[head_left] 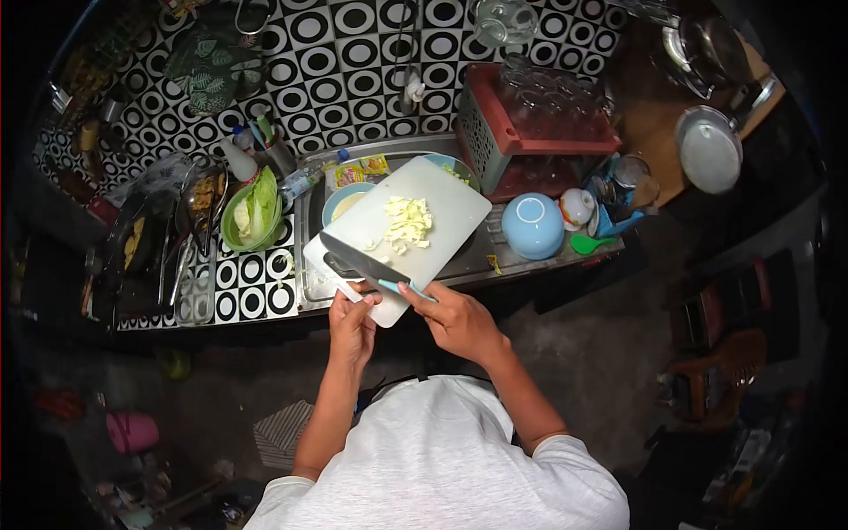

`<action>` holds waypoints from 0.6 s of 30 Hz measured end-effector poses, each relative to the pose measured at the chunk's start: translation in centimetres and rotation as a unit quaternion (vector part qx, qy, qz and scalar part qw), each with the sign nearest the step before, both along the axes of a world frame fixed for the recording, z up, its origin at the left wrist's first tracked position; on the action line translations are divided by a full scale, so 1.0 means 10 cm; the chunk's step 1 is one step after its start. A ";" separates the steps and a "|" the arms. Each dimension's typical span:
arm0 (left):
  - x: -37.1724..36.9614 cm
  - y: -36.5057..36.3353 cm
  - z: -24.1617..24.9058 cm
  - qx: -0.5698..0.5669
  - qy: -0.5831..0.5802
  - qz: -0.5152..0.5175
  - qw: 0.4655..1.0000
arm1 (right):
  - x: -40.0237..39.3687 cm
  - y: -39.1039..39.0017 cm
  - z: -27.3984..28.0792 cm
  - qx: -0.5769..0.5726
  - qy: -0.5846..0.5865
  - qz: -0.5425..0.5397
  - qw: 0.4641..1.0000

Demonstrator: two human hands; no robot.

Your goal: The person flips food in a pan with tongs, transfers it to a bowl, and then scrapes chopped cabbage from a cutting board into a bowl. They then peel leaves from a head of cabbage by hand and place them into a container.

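A white cutting board [450,208] is held tilted over the counter's front part, with chopped pale cabbage [408,221] heaped near its middle. My left hand [352,322] is closed on the board's near edge, beside its handle slot. In my right hand [465,322] is a knife [362,262] with a light blue handle, its dark wide blade lying across the board on the near side of the cabbage. Behind the board, a light blue bowl [340,201] with pale contents is partly covered. Another bowl [466,171] with green pieces shows past the far edge.
A green bowl [230,231] of leafy cabbage stands on the tiled counter at left. To the right are an upturned blue bowl [533,226], a red-topped dish rack [539,132] with glasses and a green spoon [590,245]. Yellow packets [358,170] lie behind the board.
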State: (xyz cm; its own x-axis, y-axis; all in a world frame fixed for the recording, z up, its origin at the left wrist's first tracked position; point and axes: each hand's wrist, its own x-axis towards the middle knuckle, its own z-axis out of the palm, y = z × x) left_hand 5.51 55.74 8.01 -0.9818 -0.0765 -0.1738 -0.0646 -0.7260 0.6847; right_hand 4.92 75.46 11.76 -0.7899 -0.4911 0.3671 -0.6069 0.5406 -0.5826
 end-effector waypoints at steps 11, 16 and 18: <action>-0.09 0.57 0.02 -0.028 0.003 0.086 0.996 | -0.38 0.37 -0.14 0.064 -0.020 0.049 0.997; -0.06 0.63 0.04 -0.029 -0.009 0.118 0.993 | -0.60 0.47 -0.27 0.057 -0.042 0.059 0.996; -0.05 0.65 -0.01 -0.030 -0.012 0.127 0.991 | -0.69 0.53 -0.34 0.055 -0.050 0.060 0.995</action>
State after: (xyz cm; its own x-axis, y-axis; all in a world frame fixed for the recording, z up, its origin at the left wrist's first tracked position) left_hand 5.03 62.23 7.87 -0.9252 -0.3313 -0.1850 0.0975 -0.6786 0.7280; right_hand -1.94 80.78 8.41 -0.7529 -0.6172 0.2284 -0.6132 0.5318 -0.5841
